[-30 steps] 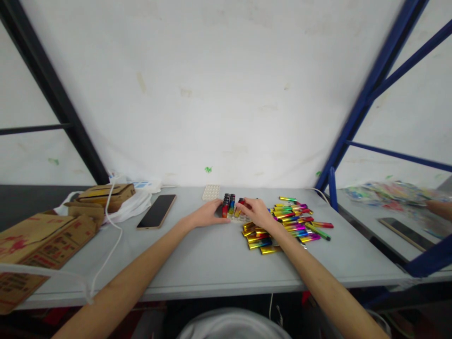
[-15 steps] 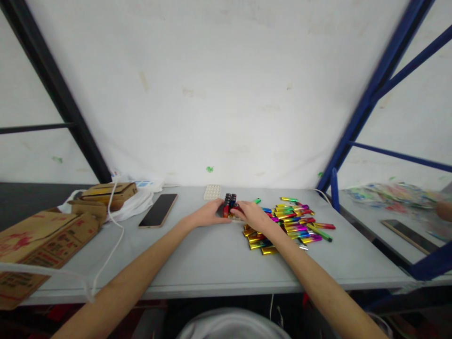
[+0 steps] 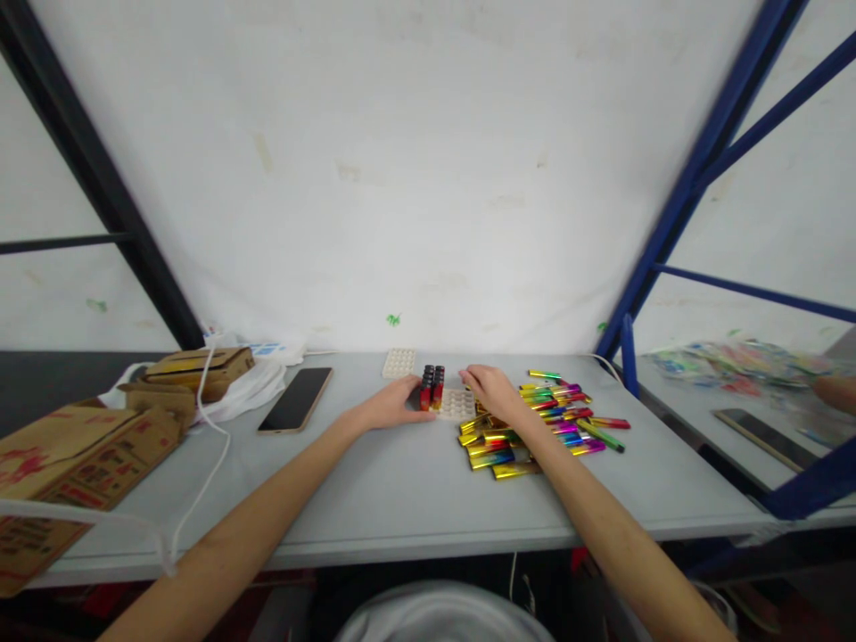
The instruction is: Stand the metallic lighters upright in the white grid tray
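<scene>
Around the left end of a small pale tray with round cells [image 3: 457, 404] is my left hand [image 3: 393, 406], its thumb at the near edge and its fingers at the far side. Two rows of short red sticks with black tops [image 3: 432, 387], which look like lighters, stand upright in that end. My right hand [image 3: 493, 392] is closed just right of the tray, fingers curled by the pile's left edge. What it holds, if anything, is hidden. Under and beyond my right wrist lies a loose pile of shiny, many-coloured sticks [image 3: 552, 412].
A second pale celled tray [image 3: 399, 362] lies near the wall. Left are a phone [image 3: 296, 399], white cables, a white bag [image 3: 258, 392] and cardboard boxes [image 3: 94, 441]. Beyond the blue frame [image 3: 629, 357] at right are another phone [image 3: 762, 439], plastic packs and another person's hand [image 3: 835, 392].
My right hand has moved right, away from the upright sticks, uncovering the tray's cells. My left hand stays at the tray's end. The view has shifted slightly.
</scene>
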`<state>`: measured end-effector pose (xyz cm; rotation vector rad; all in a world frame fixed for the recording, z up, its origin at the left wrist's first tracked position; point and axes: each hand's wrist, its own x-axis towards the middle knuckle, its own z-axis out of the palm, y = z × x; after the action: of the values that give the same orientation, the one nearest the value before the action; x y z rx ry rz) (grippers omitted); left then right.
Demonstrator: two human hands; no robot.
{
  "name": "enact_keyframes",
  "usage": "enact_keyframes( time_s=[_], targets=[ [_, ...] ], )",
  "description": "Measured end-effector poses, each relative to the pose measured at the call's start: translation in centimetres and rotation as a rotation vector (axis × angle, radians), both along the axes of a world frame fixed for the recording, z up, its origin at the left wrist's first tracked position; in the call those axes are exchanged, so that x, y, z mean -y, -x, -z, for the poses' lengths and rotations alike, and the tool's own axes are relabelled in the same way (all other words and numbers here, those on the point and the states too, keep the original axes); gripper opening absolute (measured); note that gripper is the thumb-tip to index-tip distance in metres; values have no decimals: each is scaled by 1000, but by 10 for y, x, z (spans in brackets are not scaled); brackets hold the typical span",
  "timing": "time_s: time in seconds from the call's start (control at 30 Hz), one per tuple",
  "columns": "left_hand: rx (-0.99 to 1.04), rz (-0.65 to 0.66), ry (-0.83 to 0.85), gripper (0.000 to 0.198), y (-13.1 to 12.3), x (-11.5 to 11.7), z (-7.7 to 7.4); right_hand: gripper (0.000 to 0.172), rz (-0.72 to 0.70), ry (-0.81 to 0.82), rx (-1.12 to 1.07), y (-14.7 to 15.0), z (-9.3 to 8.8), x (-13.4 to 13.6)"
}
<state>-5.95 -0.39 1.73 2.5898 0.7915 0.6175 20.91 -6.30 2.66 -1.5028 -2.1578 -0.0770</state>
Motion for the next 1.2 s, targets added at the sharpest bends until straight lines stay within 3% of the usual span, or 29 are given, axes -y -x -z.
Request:
enact_keyframes(
  time_s=[0.07, 0.23, 0.43, 0.67, 0.93, 1.07, 1.2],
  targets=[
    [-22, -9, -25, 61, 0, -2, 2, 30, 45, -25, 8, -21, 6, -6],
    [-51, -10, -50, 61, 0, -5, 5, 33, 61, 125, 44, -54, 20, -21],
    [-48, -6, -40, 64, 0, -3, 2, 27, 57, 219, 108, -58, 14, -24],
    [-23, -11, -28, 62, 0, -4, 4, 23, 113, 145, -44, -61, 21, -18],
    [-8, -10, 2, 64, 0, -3, 2, 19, 86, 23, -423, -60, 23, -25],
    [-22, -5, 3, 64, 0, -4, 2, 37, 46, 13, -707, -55, 20, -27],
    [-40, 3, 2, 63, -1, -4, 3, 50, -46, 114, -998, -42, 12, -22]
  ],
)
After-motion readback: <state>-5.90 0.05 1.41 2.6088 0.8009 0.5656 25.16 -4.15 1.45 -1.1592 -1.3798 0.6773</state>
